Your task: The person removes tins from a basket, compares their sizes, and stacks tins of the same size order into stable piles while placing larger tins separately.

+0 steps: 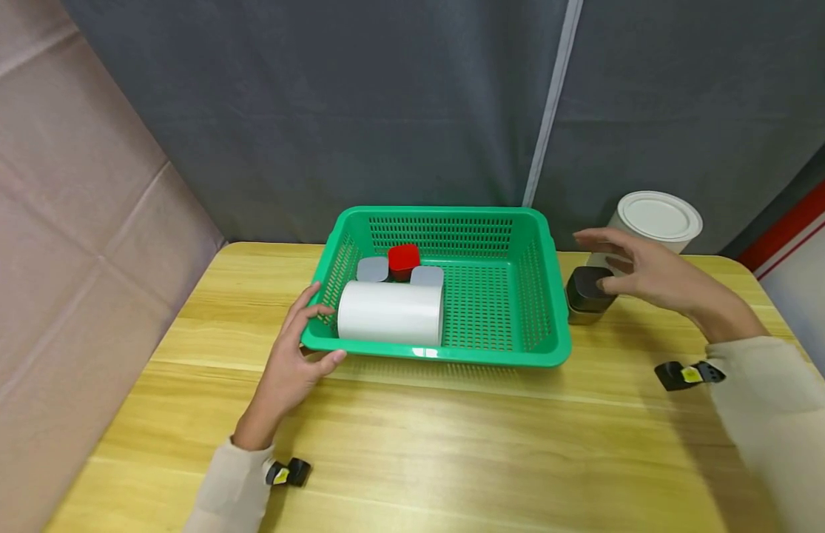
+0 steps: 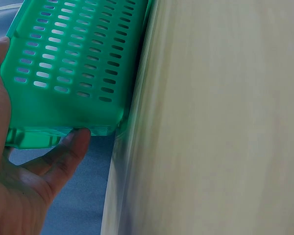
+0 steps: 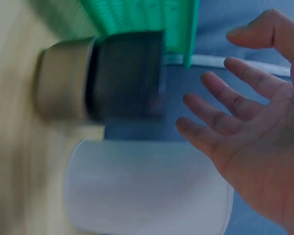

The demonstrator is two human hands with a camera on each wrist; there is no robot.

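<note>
A green plastic basket [image 1: 557,337] with slotted walls stands on the wooden table. My left hand [image 1: 288,370] grips its near left corner, thumb at the front rim and fingers along the left side. Inside lie a white cylinder [image 1: 390,313] on its side, a red-topped container [image 1: 403,259] and two grey-topped ones [image 1: 372,269]. My right hand [image 1: 658,274] is spread beside a small container with a black lid [image 1: 588,289] and a brownish body [image 3: 63,81], right of the basket. In the right wrist view the fingers are apart from it.
A white lidded canister [image 1: 660,216] stands behind my right hand, near the table's back edge. A grey curtain [image 1: 359,111] hangs behind the table [image 1: 452,444]. A pinkish padded wall [image 1: 72,222] is on the left, and a red and white panel [image 1: 795,237] on the right.
</note>
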